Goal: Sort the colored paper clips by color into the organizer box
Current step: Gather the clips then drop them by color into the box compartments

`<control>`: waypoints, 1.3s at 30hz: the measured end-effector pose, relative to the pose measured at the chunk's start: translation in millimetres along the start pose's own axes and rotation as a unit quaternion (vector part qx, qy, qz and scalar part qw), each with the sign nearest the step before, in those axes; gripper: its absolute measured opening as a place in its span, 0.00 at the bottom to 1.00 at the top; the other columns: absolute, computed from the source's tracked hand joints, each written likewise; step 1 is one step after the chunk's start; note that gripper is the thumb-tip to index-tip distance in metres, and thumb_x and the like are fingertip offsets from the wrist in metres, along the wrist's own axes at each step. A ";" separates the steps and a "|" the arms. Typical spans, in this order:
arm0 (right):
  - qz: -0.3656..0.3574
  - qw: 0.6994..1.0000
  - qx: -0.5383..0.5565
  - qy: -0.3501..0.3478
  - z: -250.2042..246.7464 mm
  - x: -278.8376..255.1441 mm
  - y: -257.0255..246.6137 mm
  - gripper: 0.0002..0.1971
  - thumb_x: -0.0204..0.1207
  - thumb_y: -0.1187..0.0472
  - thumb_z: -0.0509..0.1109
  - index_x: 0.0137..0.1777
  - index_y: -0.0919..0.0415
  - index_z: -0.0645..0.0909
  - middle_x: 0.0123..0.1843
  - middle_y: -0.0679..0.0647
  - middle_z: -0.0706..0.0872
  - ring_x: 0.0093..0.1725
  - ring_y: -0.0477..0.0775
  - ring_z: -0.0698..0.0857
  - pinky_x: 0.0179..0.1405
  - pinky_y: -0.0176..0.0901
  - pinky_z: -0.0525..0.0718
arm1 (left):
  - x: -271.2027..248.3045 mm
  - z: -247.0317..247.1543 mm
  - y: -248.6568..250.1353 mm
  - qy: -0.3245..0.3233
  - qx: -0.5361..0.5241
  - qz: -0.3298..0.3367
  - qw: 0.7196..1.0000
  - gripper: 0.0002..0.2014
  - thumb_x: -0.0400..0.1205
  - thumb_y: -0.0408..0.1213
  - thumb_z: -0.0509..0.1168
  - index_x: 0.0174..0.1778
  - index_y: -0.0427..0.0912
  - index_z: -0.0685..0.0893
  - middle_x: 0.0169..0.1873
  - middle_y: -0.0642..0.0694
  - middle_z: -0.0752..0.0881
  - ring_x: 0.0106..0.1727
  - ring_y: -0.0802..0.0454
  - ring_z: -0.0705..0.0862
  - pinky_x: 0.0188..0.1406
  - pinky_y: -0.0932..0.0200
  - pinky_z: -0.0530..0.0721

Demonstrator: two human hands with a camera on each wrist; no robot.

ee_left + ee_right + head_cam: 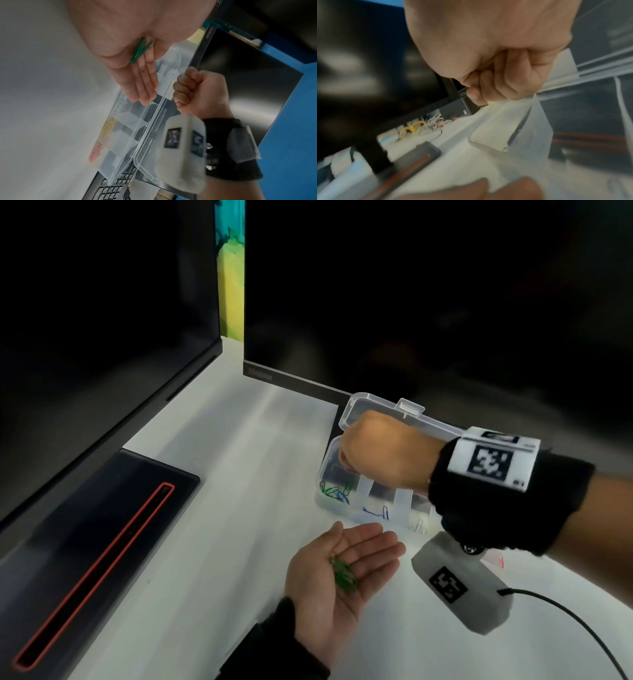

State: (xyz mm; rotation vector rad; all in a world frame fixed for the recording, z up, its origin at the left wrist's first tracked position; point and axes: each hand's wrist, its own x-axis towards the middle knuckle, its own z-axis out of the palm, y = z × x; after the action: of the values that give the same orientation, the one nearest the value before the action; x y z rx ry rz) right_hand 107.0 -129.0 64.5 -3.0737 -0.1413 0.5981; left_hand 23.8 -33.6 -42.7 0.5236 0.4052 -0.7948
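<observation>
My left hand (366,542) lies palm up and open in front of the clear organizer box (323,474). A few green paper clips (343,574) rest loose in its palm, and they show in the left wrist view as green clips (139,51). My right hand (347,458) hovers over the box's left end with its fingers curled tight. In the right wrist view a small yellowish-green sliver (489,103) shows pinched at its fingertips. The left compartment holds green and blue clips (334,491). Others hold blue clips (376,511), white clips (419,525), yellow clips (109,127) and pink clips (96,152).
The box's lid (373,405) stands open against a dark monitor (411,302). A second monitor (85,320) and its base with a red line (102,542) fill the left. A keyboard (113,186) lies beyond the box. A black cable (565,614) trails at the right.
</observation>
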 end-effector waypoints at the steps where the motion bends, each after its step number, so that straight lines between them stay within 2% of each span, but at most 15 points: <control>1: 0.001 0.999 -0.050 -0.004 1.5 -1.7 -5.0 0.18 0.83 0.66 0.58 0.30 0.55 0.66 0.29 0.48 0.67 0.39 0.55 0.73 0.32 0.44 0.72 | 0.0 0.2 0.1 0.001 0.001 -0.002 1.000 0.22 0.86 0.41 0.54 0.49 0.23 0.85 0.48 0.26 0.89 0.48 0.34 0.90 0.50 0.46 0.89; 3: 0.010 0.994 -0.109 -0.001 8.6 -2.0 -9.1 0.18 0.82 0.60 0.59 0.29 0.54 0.64 0.29 0.49 0.69 0.35 0.55 0.74 0.35 0.45 0.74 | 0.1 0.2 0.5 0.003 0.005 -0.004 1.000 0.23 0.87 0.41 0.54 0.51 0.23 0.85 0.49 0.26 0.89 0.50 0.33 0.90 0.54 0.43 0.86; 6: 0.015 0.986 -0.163 0.001 17.5 2.4 -9.3 0.15 0.80 0.57 0.62 0.33 0.57 0.64 0.30 0.50 0.72 0.27 0.51 0.73 0.30 0.43 0.73 | 0.2 0.6 1.0 0.002 0.012 -0.007 1.000 0.23 0.87 0.41 0.53 0.52 0.23 0.84 0.49 0.26 0.89 0.51 0.32 0.89 0.56 0.43 0.85; 8: 0.001 0.980 -0.201 -0.009 22.5 4.2 -10.6 0.11 0.80 0.59 0.63 0.39 0.60 0.67 0.31 0.50 0.71 0.28 0.52 0.74 0.30 0.44 0.75 | 0.0 0.9 1.2 0.003 0.014 -0.007 1.000 0.23 0.87 0.41 0.53 0.51 0.23 0.85 0.49 0.26 0.89 0.50 0.32 0.90 0.57 0.42 0.84; 10: -0.012 0.973 -0.229 -0.023 25.8 4.5 -14.6 0.03 0.81 0.62 0.62 0.47 0.61 0.74 0.33 0.50 0.73 0.31 0.54 0.76 0.30 0.45 0.76 | 0.0 1.6 1.1 0.006 0.013 -0.006 1.000 0.23 0.87 0.41 0.53 0.50 0.23 0.85 0.48 0.26 0.89 0.48 0.34 0.90 0.56 0.42 0.85; 12: -0.026 0.970 -0.238 -0.032 28.3 4.7 -16.9 0.04 0.81 0.65 0.61 0.50 0.61 0.78 0.35 0.51 0.76 0.33 0.54 0.78 0.30 0.46 0.77 | 0.1 1.9 1.1 0.007 0.015 -0.004 1.000 0.23 0.88 0.41 0.53 0.51 0.23 0.85 0.48 0.26 0.89 0.47 0.34 0.90 0.57 0.42 0.84; 16: -0.038 0.971 -0.235 -0.036 29.4 4.5 -15.7 0.04 0.80 0.68 0.60 0.44 0.60 0.73 0.35 0.51 0.73 0.35 0.56 0.78 0.32 0.46 0.77 | -0.3 2.1 1.9 0.006 0.016 -0.006 1.000 0.23 0.88 0.41 0.52 0.52 0.23 0.85 0.48 0.27 0.89 0.49 0.34 0.90 0.58 0.42 0.84; 18: -0.037 0.973 -0.227 -0.033 30.2 4.6 -13.2 0.03 0.80 0.66 0.61 0.46 0.59 0.73 0.35 0.51 0.73 0.36 0.56 0.78 0.33 0.46 0.78 | -0.4 2.2 2.1 0.006 0.013 -0.007 1.000 0.23 0.88 0.41 0.53 0.52 0.23 0.85 0.48 0.27 0.89 0.47 0.35 0.91 0.55 0.43 0.86; 21: -0.025 0.979 -0.202 0.006 28.7 5.7 -5.2 0.05 0.80 0.63 0.62 0.44 0.57 0.70 0.31 0.50 0.70 0.28 0.52 0.74 0.33 0.45 0.78 | 0.4 1.6 1.3 0.004 0.009 -0.008 1.000 0.23 0.87 0.42 0.53 0.52 0.23 0.84 0.48 0.27 0.89 0.47 0.35 0.91 0.49 0.45 0.89; 23: -0.026 0.983 -0.182 0.026 25.8 7.1 -0.1 0.03 0.81 0.59 0.62 0.45 0.54 0.73 0.31 0.49 0.71 0.28 0.52 0.74 0.35 0.45 0.77 | 1.6 0.6 0.4 0.004 0.007 -0.007 1.000 0.24 0.87 0.42 0.53 0.53 0.22 0.84 0.48 0.26 0.89 0.48 0.33 0.90 0.48 0.45 0.89; 25: -0.032 0.984 -0.173 0.015 24.7 9.0 2.2 0.03 0.81 0.56 0.66 0.50 0.53 0.79 0.36 0.49 0.76 0.35 0.54 0.78 0.37 0.45 0.79 | 2.3 0.0 0.2 0.004 0.004 -0.007 1.000 0.24 0.87 0.42 0.53 0.53 0.22 0.84 0.48 0.26 0.89 0.48 0.33 0.90 0.48 0.45 0.89; 28: -0.047 0.979 -0.198 -0.011 28.3 11.9 0.2 0.07 0.78 0.54 0.71 0.49 0.55 0.78 0.39 0.50 0.79 0.37 0.56 0.80 0.36 0.46 0.80 | 2.5 0.3 0.4 0.002 -0.001 -0.004 1.000 0.24 0.87 0.41 0.53 0.49 0.22 0.85 0.47 0.25 0.89 0.47 0.32 0.90 0.46 0.45 0.89; 32: -0.086 0.964 -0.250 0.004 34.6 11.7 -6.7 0.05 0.80 0.63 0.64 0.42 0.60 0.74 0.35 0.53 0.76 0.32 0.56 0.77 0.30 0.46 0.78 | 2.3 -0.7 -0.1 -0.006 -0.003 0.005 1.000 0.26 0.86 0.41 0.54 0.37 0.26 0.90 0.46 0.26 0.89 0.43 0.35 0.91 0.51 0.44 0.88; 35: -0.094 0.955 -0.282 -0.009 37.1 11.7 -9.0 0.08 0.79 0.69 0.61 0.38 0.62 0.73 0.34 0.53 0.75 0.31 0.57 0.78 0.24 0.44 0.74 | 2.6 -0.5 -0.5 -0.005 0.006 0.009 1.000 0.23 0.87 0.41 0.54 0.46 0.25 0.87 0.47 0.27 0.89 0.45 0.35 0.91 0.54 0.43 0.86; 39: -0.092 0.950 -0.299 -0.028 37.1 10.9 -8.0 0.06 0.79 0.69 0.62 0.49 0.63 0.80 0.41 0.54 0.83 0.32 0.56 0.80 0.20 0.42 0.69 | 1.6 0.3 -1.2 -0.001 0.014 0.014 1.000 0.22 0.87 0.41 0.53 0.49 0.24 0.85 0.47 0.27 0.89 0.45 0.36 0.91 0.54 0.43 0.87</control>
State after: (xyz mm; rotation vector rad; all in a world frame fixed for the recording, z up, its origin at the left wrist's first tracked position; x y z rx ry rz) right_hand 102.5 -120.4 26.3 -3.5442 -0.7290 0.7490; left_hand 24.0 -35.3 -43.6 0.5525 0.3842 -0.7748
